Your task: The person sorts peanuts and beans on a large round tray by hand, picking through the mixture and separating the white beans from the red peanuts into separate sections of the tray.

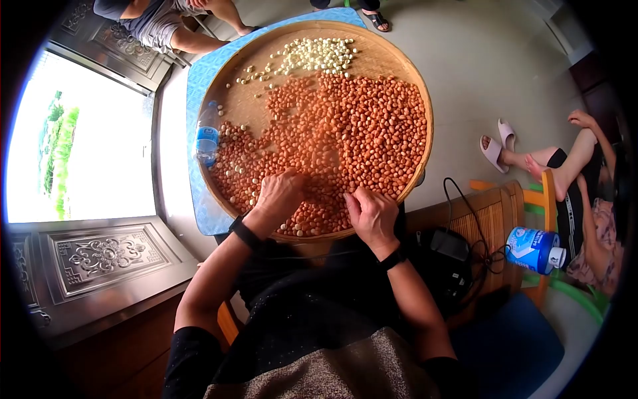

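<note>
A wide round woven tray (249, 110) holds many reddish-brown nuts or seeds (382, 126), with a cluster of pale ones (319, 55) at its far side. My left hand (280, 193) is over the near left part of the brown pile, its fingertips bent down among the pieces. At the near rim, my right hand (372, 214) has its fingers curled and its thumb pressed close to them. Whatever lies between the fingers of either hand is too small or hidden to make out. Both wrists wear dark bands.
A clear plastic bottle (207, 136) lies at the tray's left edge, above a blue table (198, 80). On the right are a wooden bench (488, 213), a blue-white container (528, 249), black cables and a seated person. Another person sits at the upper left.
</note>
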Demonstrator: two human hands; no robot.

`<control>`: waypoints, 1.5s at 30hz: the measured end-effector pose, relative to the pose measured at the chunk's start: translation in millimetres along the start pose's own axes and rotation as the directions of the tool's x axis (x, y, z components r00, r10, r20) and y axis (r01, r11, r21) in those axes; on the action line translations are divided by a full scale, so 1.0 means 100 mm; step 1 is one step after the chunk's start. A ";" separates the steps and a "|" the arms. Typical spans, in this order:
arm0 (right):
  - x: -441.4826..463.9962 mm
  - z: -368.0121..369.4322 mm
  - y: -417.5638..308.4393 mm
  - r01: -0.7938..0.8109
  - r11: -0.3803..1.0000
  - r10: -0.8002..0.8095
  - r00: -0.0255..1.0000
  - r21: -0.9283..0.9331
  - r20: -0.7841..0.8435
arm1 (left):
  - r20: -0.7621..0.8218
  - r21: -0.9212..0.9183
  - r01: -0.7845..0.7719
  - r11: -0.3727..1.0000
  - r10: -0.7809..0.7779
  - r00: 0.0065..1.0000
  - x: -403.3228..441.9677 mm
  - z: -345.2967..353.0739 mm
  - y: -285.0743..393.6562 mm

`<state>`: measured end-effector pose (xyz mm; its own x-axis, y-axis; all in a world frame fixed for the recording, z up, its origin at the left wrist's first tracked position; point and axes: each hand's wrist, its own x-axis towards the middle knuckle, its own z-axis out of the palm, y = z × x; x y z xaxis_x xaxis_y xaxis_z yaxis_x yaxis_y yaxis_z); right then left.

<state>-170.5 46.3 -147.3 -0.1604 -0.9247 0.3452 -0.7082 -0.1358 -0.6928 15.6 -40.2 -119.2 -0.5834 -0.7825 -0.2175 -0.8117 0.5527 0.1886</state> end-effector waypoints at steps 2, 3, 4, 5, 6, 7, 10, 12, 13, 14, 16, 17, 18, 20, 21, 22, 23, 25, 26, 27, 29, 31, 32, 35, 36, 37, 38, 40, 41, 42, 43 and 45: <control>-0.01 0.00 0.01 -0.006 1.000 0.006 1.000 -0.003 0.005 | -0.023 -0.020 -0.011 1.000 0.011 1.000 -0.02 -0.02 -0.02; -0.01 0.00 0.01 -0.011 1.000 0.011 1.000 -0.005 0.013 | -0.046 -0.041 -0.021 0.999 0.019 0.999 -0.03 -0.05 -0.03; -0.01 0.00 0.01 -0.012 1.000 0.012 1.000 -0.005 0.012 | -0.045 -0.041 -0.022 0.999 0.020 0.999 -0.04 -0.10 -0.03; -0.01 0.00 0.00 -0.011 1.000 0.011 1.000 -0.008 0.009 | -0.023 -0.095 0.030 0.995 -0.033 0.999 -0.02 -0.17 -0.04; -0.01 0.00 0.00 -0.009 1.000 0.009 1.000 -0.011 0.005 | 0.001 -0.147 0.084 0.986 -0.085 0.996 0.00 -0.23 -0.07; -0.01 0.01 0.01 -0.007 1.000 0.007 1.000 -0.010 0.004 | 0.025 -0.109 0.111 0.988 -0.109 0.994 0.04 -0.22 -0.18; -0.01 0.00 0.01 -0.017 1.000 0.017 1.000 -0.010 0.024 | -0.281 -0.297 0.178 0.938 -0.264 0.923 0.16 -0.42 -0.40; 0.00 -0.02 0.00 -0.013 1.000 0.014 0.999 -0.006 0.046 | -0.447 -0.430 0.209 0.878 -0.409 0.796 0.25 -0.57 -0.47; 0.00 -0.02 0.00 -0.014 1.000 0.014 0.999 -0.007 0.046 | -0.477 -0.463 0.240 0.853 -0.468 0.744 0.27 -0.63 -0.47; 0.00 -0.02 -0.01 -0.011 1.000 0.011 0.999 -0.004 0.037 | -0.458 -0.485 0.220 0.846 -0.460 0.761 0.27 -0.62 -0.47; 0.01 -0.03 -0.02 -0.009 1.000 0.009 1.000 0.001 0.028 | -0.363 -0.432 0.125 0.893 -0.299 0.882 0.21 -0.49 -0.38; 0.02 -0.03 -0.03 -0.009 1.000 0.009 1.000 -0.001 0.020 | -0.250 -0.390 0.017 0.920 -0.124 0.960 0.18 -0.43 -0.30; 0.02 -0.03 -0.03 -0.009 1.000 0.009 1.000 -0.004 0.013 | -0.055 -0.385 -0.024 0.923 0.004 0.998 0.16 -0.40 -0.22; 0.01 -0.02 -0.02 -0.008 1.000 0.008 1.000 -0.007 0.014 | 0.170 -0.382 -0.123 0.916 0.201 0.965 0.14 -0.29 -0.05; 0.01 -0.02 -0.01 -0.006 1.000 0.006 1.000 -0.012 0.015 | 0.196 -0.379 -0.180 0.908 0.269 0.943 0.14 -0.22 0.02; 0.01 -0.04 -0.02 -0.006 1.000 0.006 1.000 -0.014 0.016 | 0.103 -0.414 -0.188 0.891 0.251 0.962 0.16 -0.17 0.06; 0.02 -0.05 -0.03 -0.009 1.000 0.009 1.000 -0.006 0.019 | 0.102 -0.415 -0.189 0.890 0.252 0.962 0.20 -0.20 0.13; 0.02 -0.06 -0.04 -0.016 1.000 0.016 1.000 -0.001 0.019 | -0.096 -0.562 -0.022 0.827 -0.039 0.995 0.30 -0.33 0.25; 0.02 -0.06 -0.04 -0.009 1.000 0.009 1.000 -0.004 0.022 | -0.170 -0.534 -0.055 0.843 -0.044 0.984 0.35 -0.35 0.21; 0.02 -0.06 -0.04 0.000 1.000 0.000 1.000 -0.006 0.025 | -0.258 -0.513 -0.118 0.850 -0.022 0.966 0.39 -0.30 0.15; 0.02 -0.05 -0.03 0.009 1.000 -0.009 1.000 -0.005 0.015 | -0.147 -0.461 -0.077 0.884 0.009 0.989 0.36 -0.33 0.10; 0.02 -0.03 -0.03 0.013 1.000 -0.013 1.000 -0.002 0.006 | -0.077 -0.431 -0.072 0.899 0.043 0.996 0.30 -0.32 0.14; 0.01 -0.03 -0.02 0.002 1.000 -0.002 1.000 0.000 0.012 | -0.022 -0.397 -0.084 0.914 0.082 0.996 0.29 -0.27 0.11; 0.01 -0.04 -0.02 -0.006 1.000 0.006 1.000 0.003 0.013 | 0.010 -0.328 -0.094 0.940 0.103 0.995 0.23 -0.14 0.17; 0.02 -0.04 -0.02 -0.001 1.000 0.001 1.000 0.007 0.007 | 0.035 -0.339 -0.078 0.938 0.096 0.995 0.22 -0.08 0.17; 0.02 -0.04 -0.02 0.000 1.000 0.000 1.000 0.005 0.006 | 0.033 -0.340 -0.080 0.937 0.097 0.995 0.22 -0.05 0.19; 0.02 -0.04 -0.02 -0.005 1.000 0.005 1.000 0.011 0.006 | 0.015 -0.315 -0.113 0.942 0.124 0.992 0.22 -0.03 0.22; 0.02 -0.04 -0.02 -0.010 1.000 0.010 1.000 0.018 0.005 | 0.018 -0.244 -0.156 0.957 0.165 0.986 0.23 -0.03 0.26; 0.02 -0.03 -0.02 0.001 1.000 -0.001 1.000 0.019 -0.008 | 0.018 -0.244 -0.156 0.957 0.166 0.986 0.23 -0.02 0.27; 0.02 -0.03 -0.02 0.012 1.000 -0.012 1.000 0.019 -0.021 | 0.017 -0.198 -0.169 0.965 0.176 0.984 0.24 -0.01 0.28; 0.02 -0.03 -0.02 0.012 1.000 -0.012 1.000 0.019 -0.021 | 0.017 -0.153 -0.181 0.972 0.186 0.982 0.23 0.00 0.28; 0.02 -0.03 -0.03 0.008 1.000 -0.008 1.000 0.014 -0.029 | 0.009 -0.154 -0.181 0.971 0.184 0.983 0.21 -0.06 0.32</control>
<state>-171.1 45.6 -142.8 -0.1748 -0.9129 0.3689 -0.7002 -0.1482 -0.6984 -21.9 -40.7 -111.7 -0.7231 -0.6647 -0.1878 -0.6790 0.6340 0.3702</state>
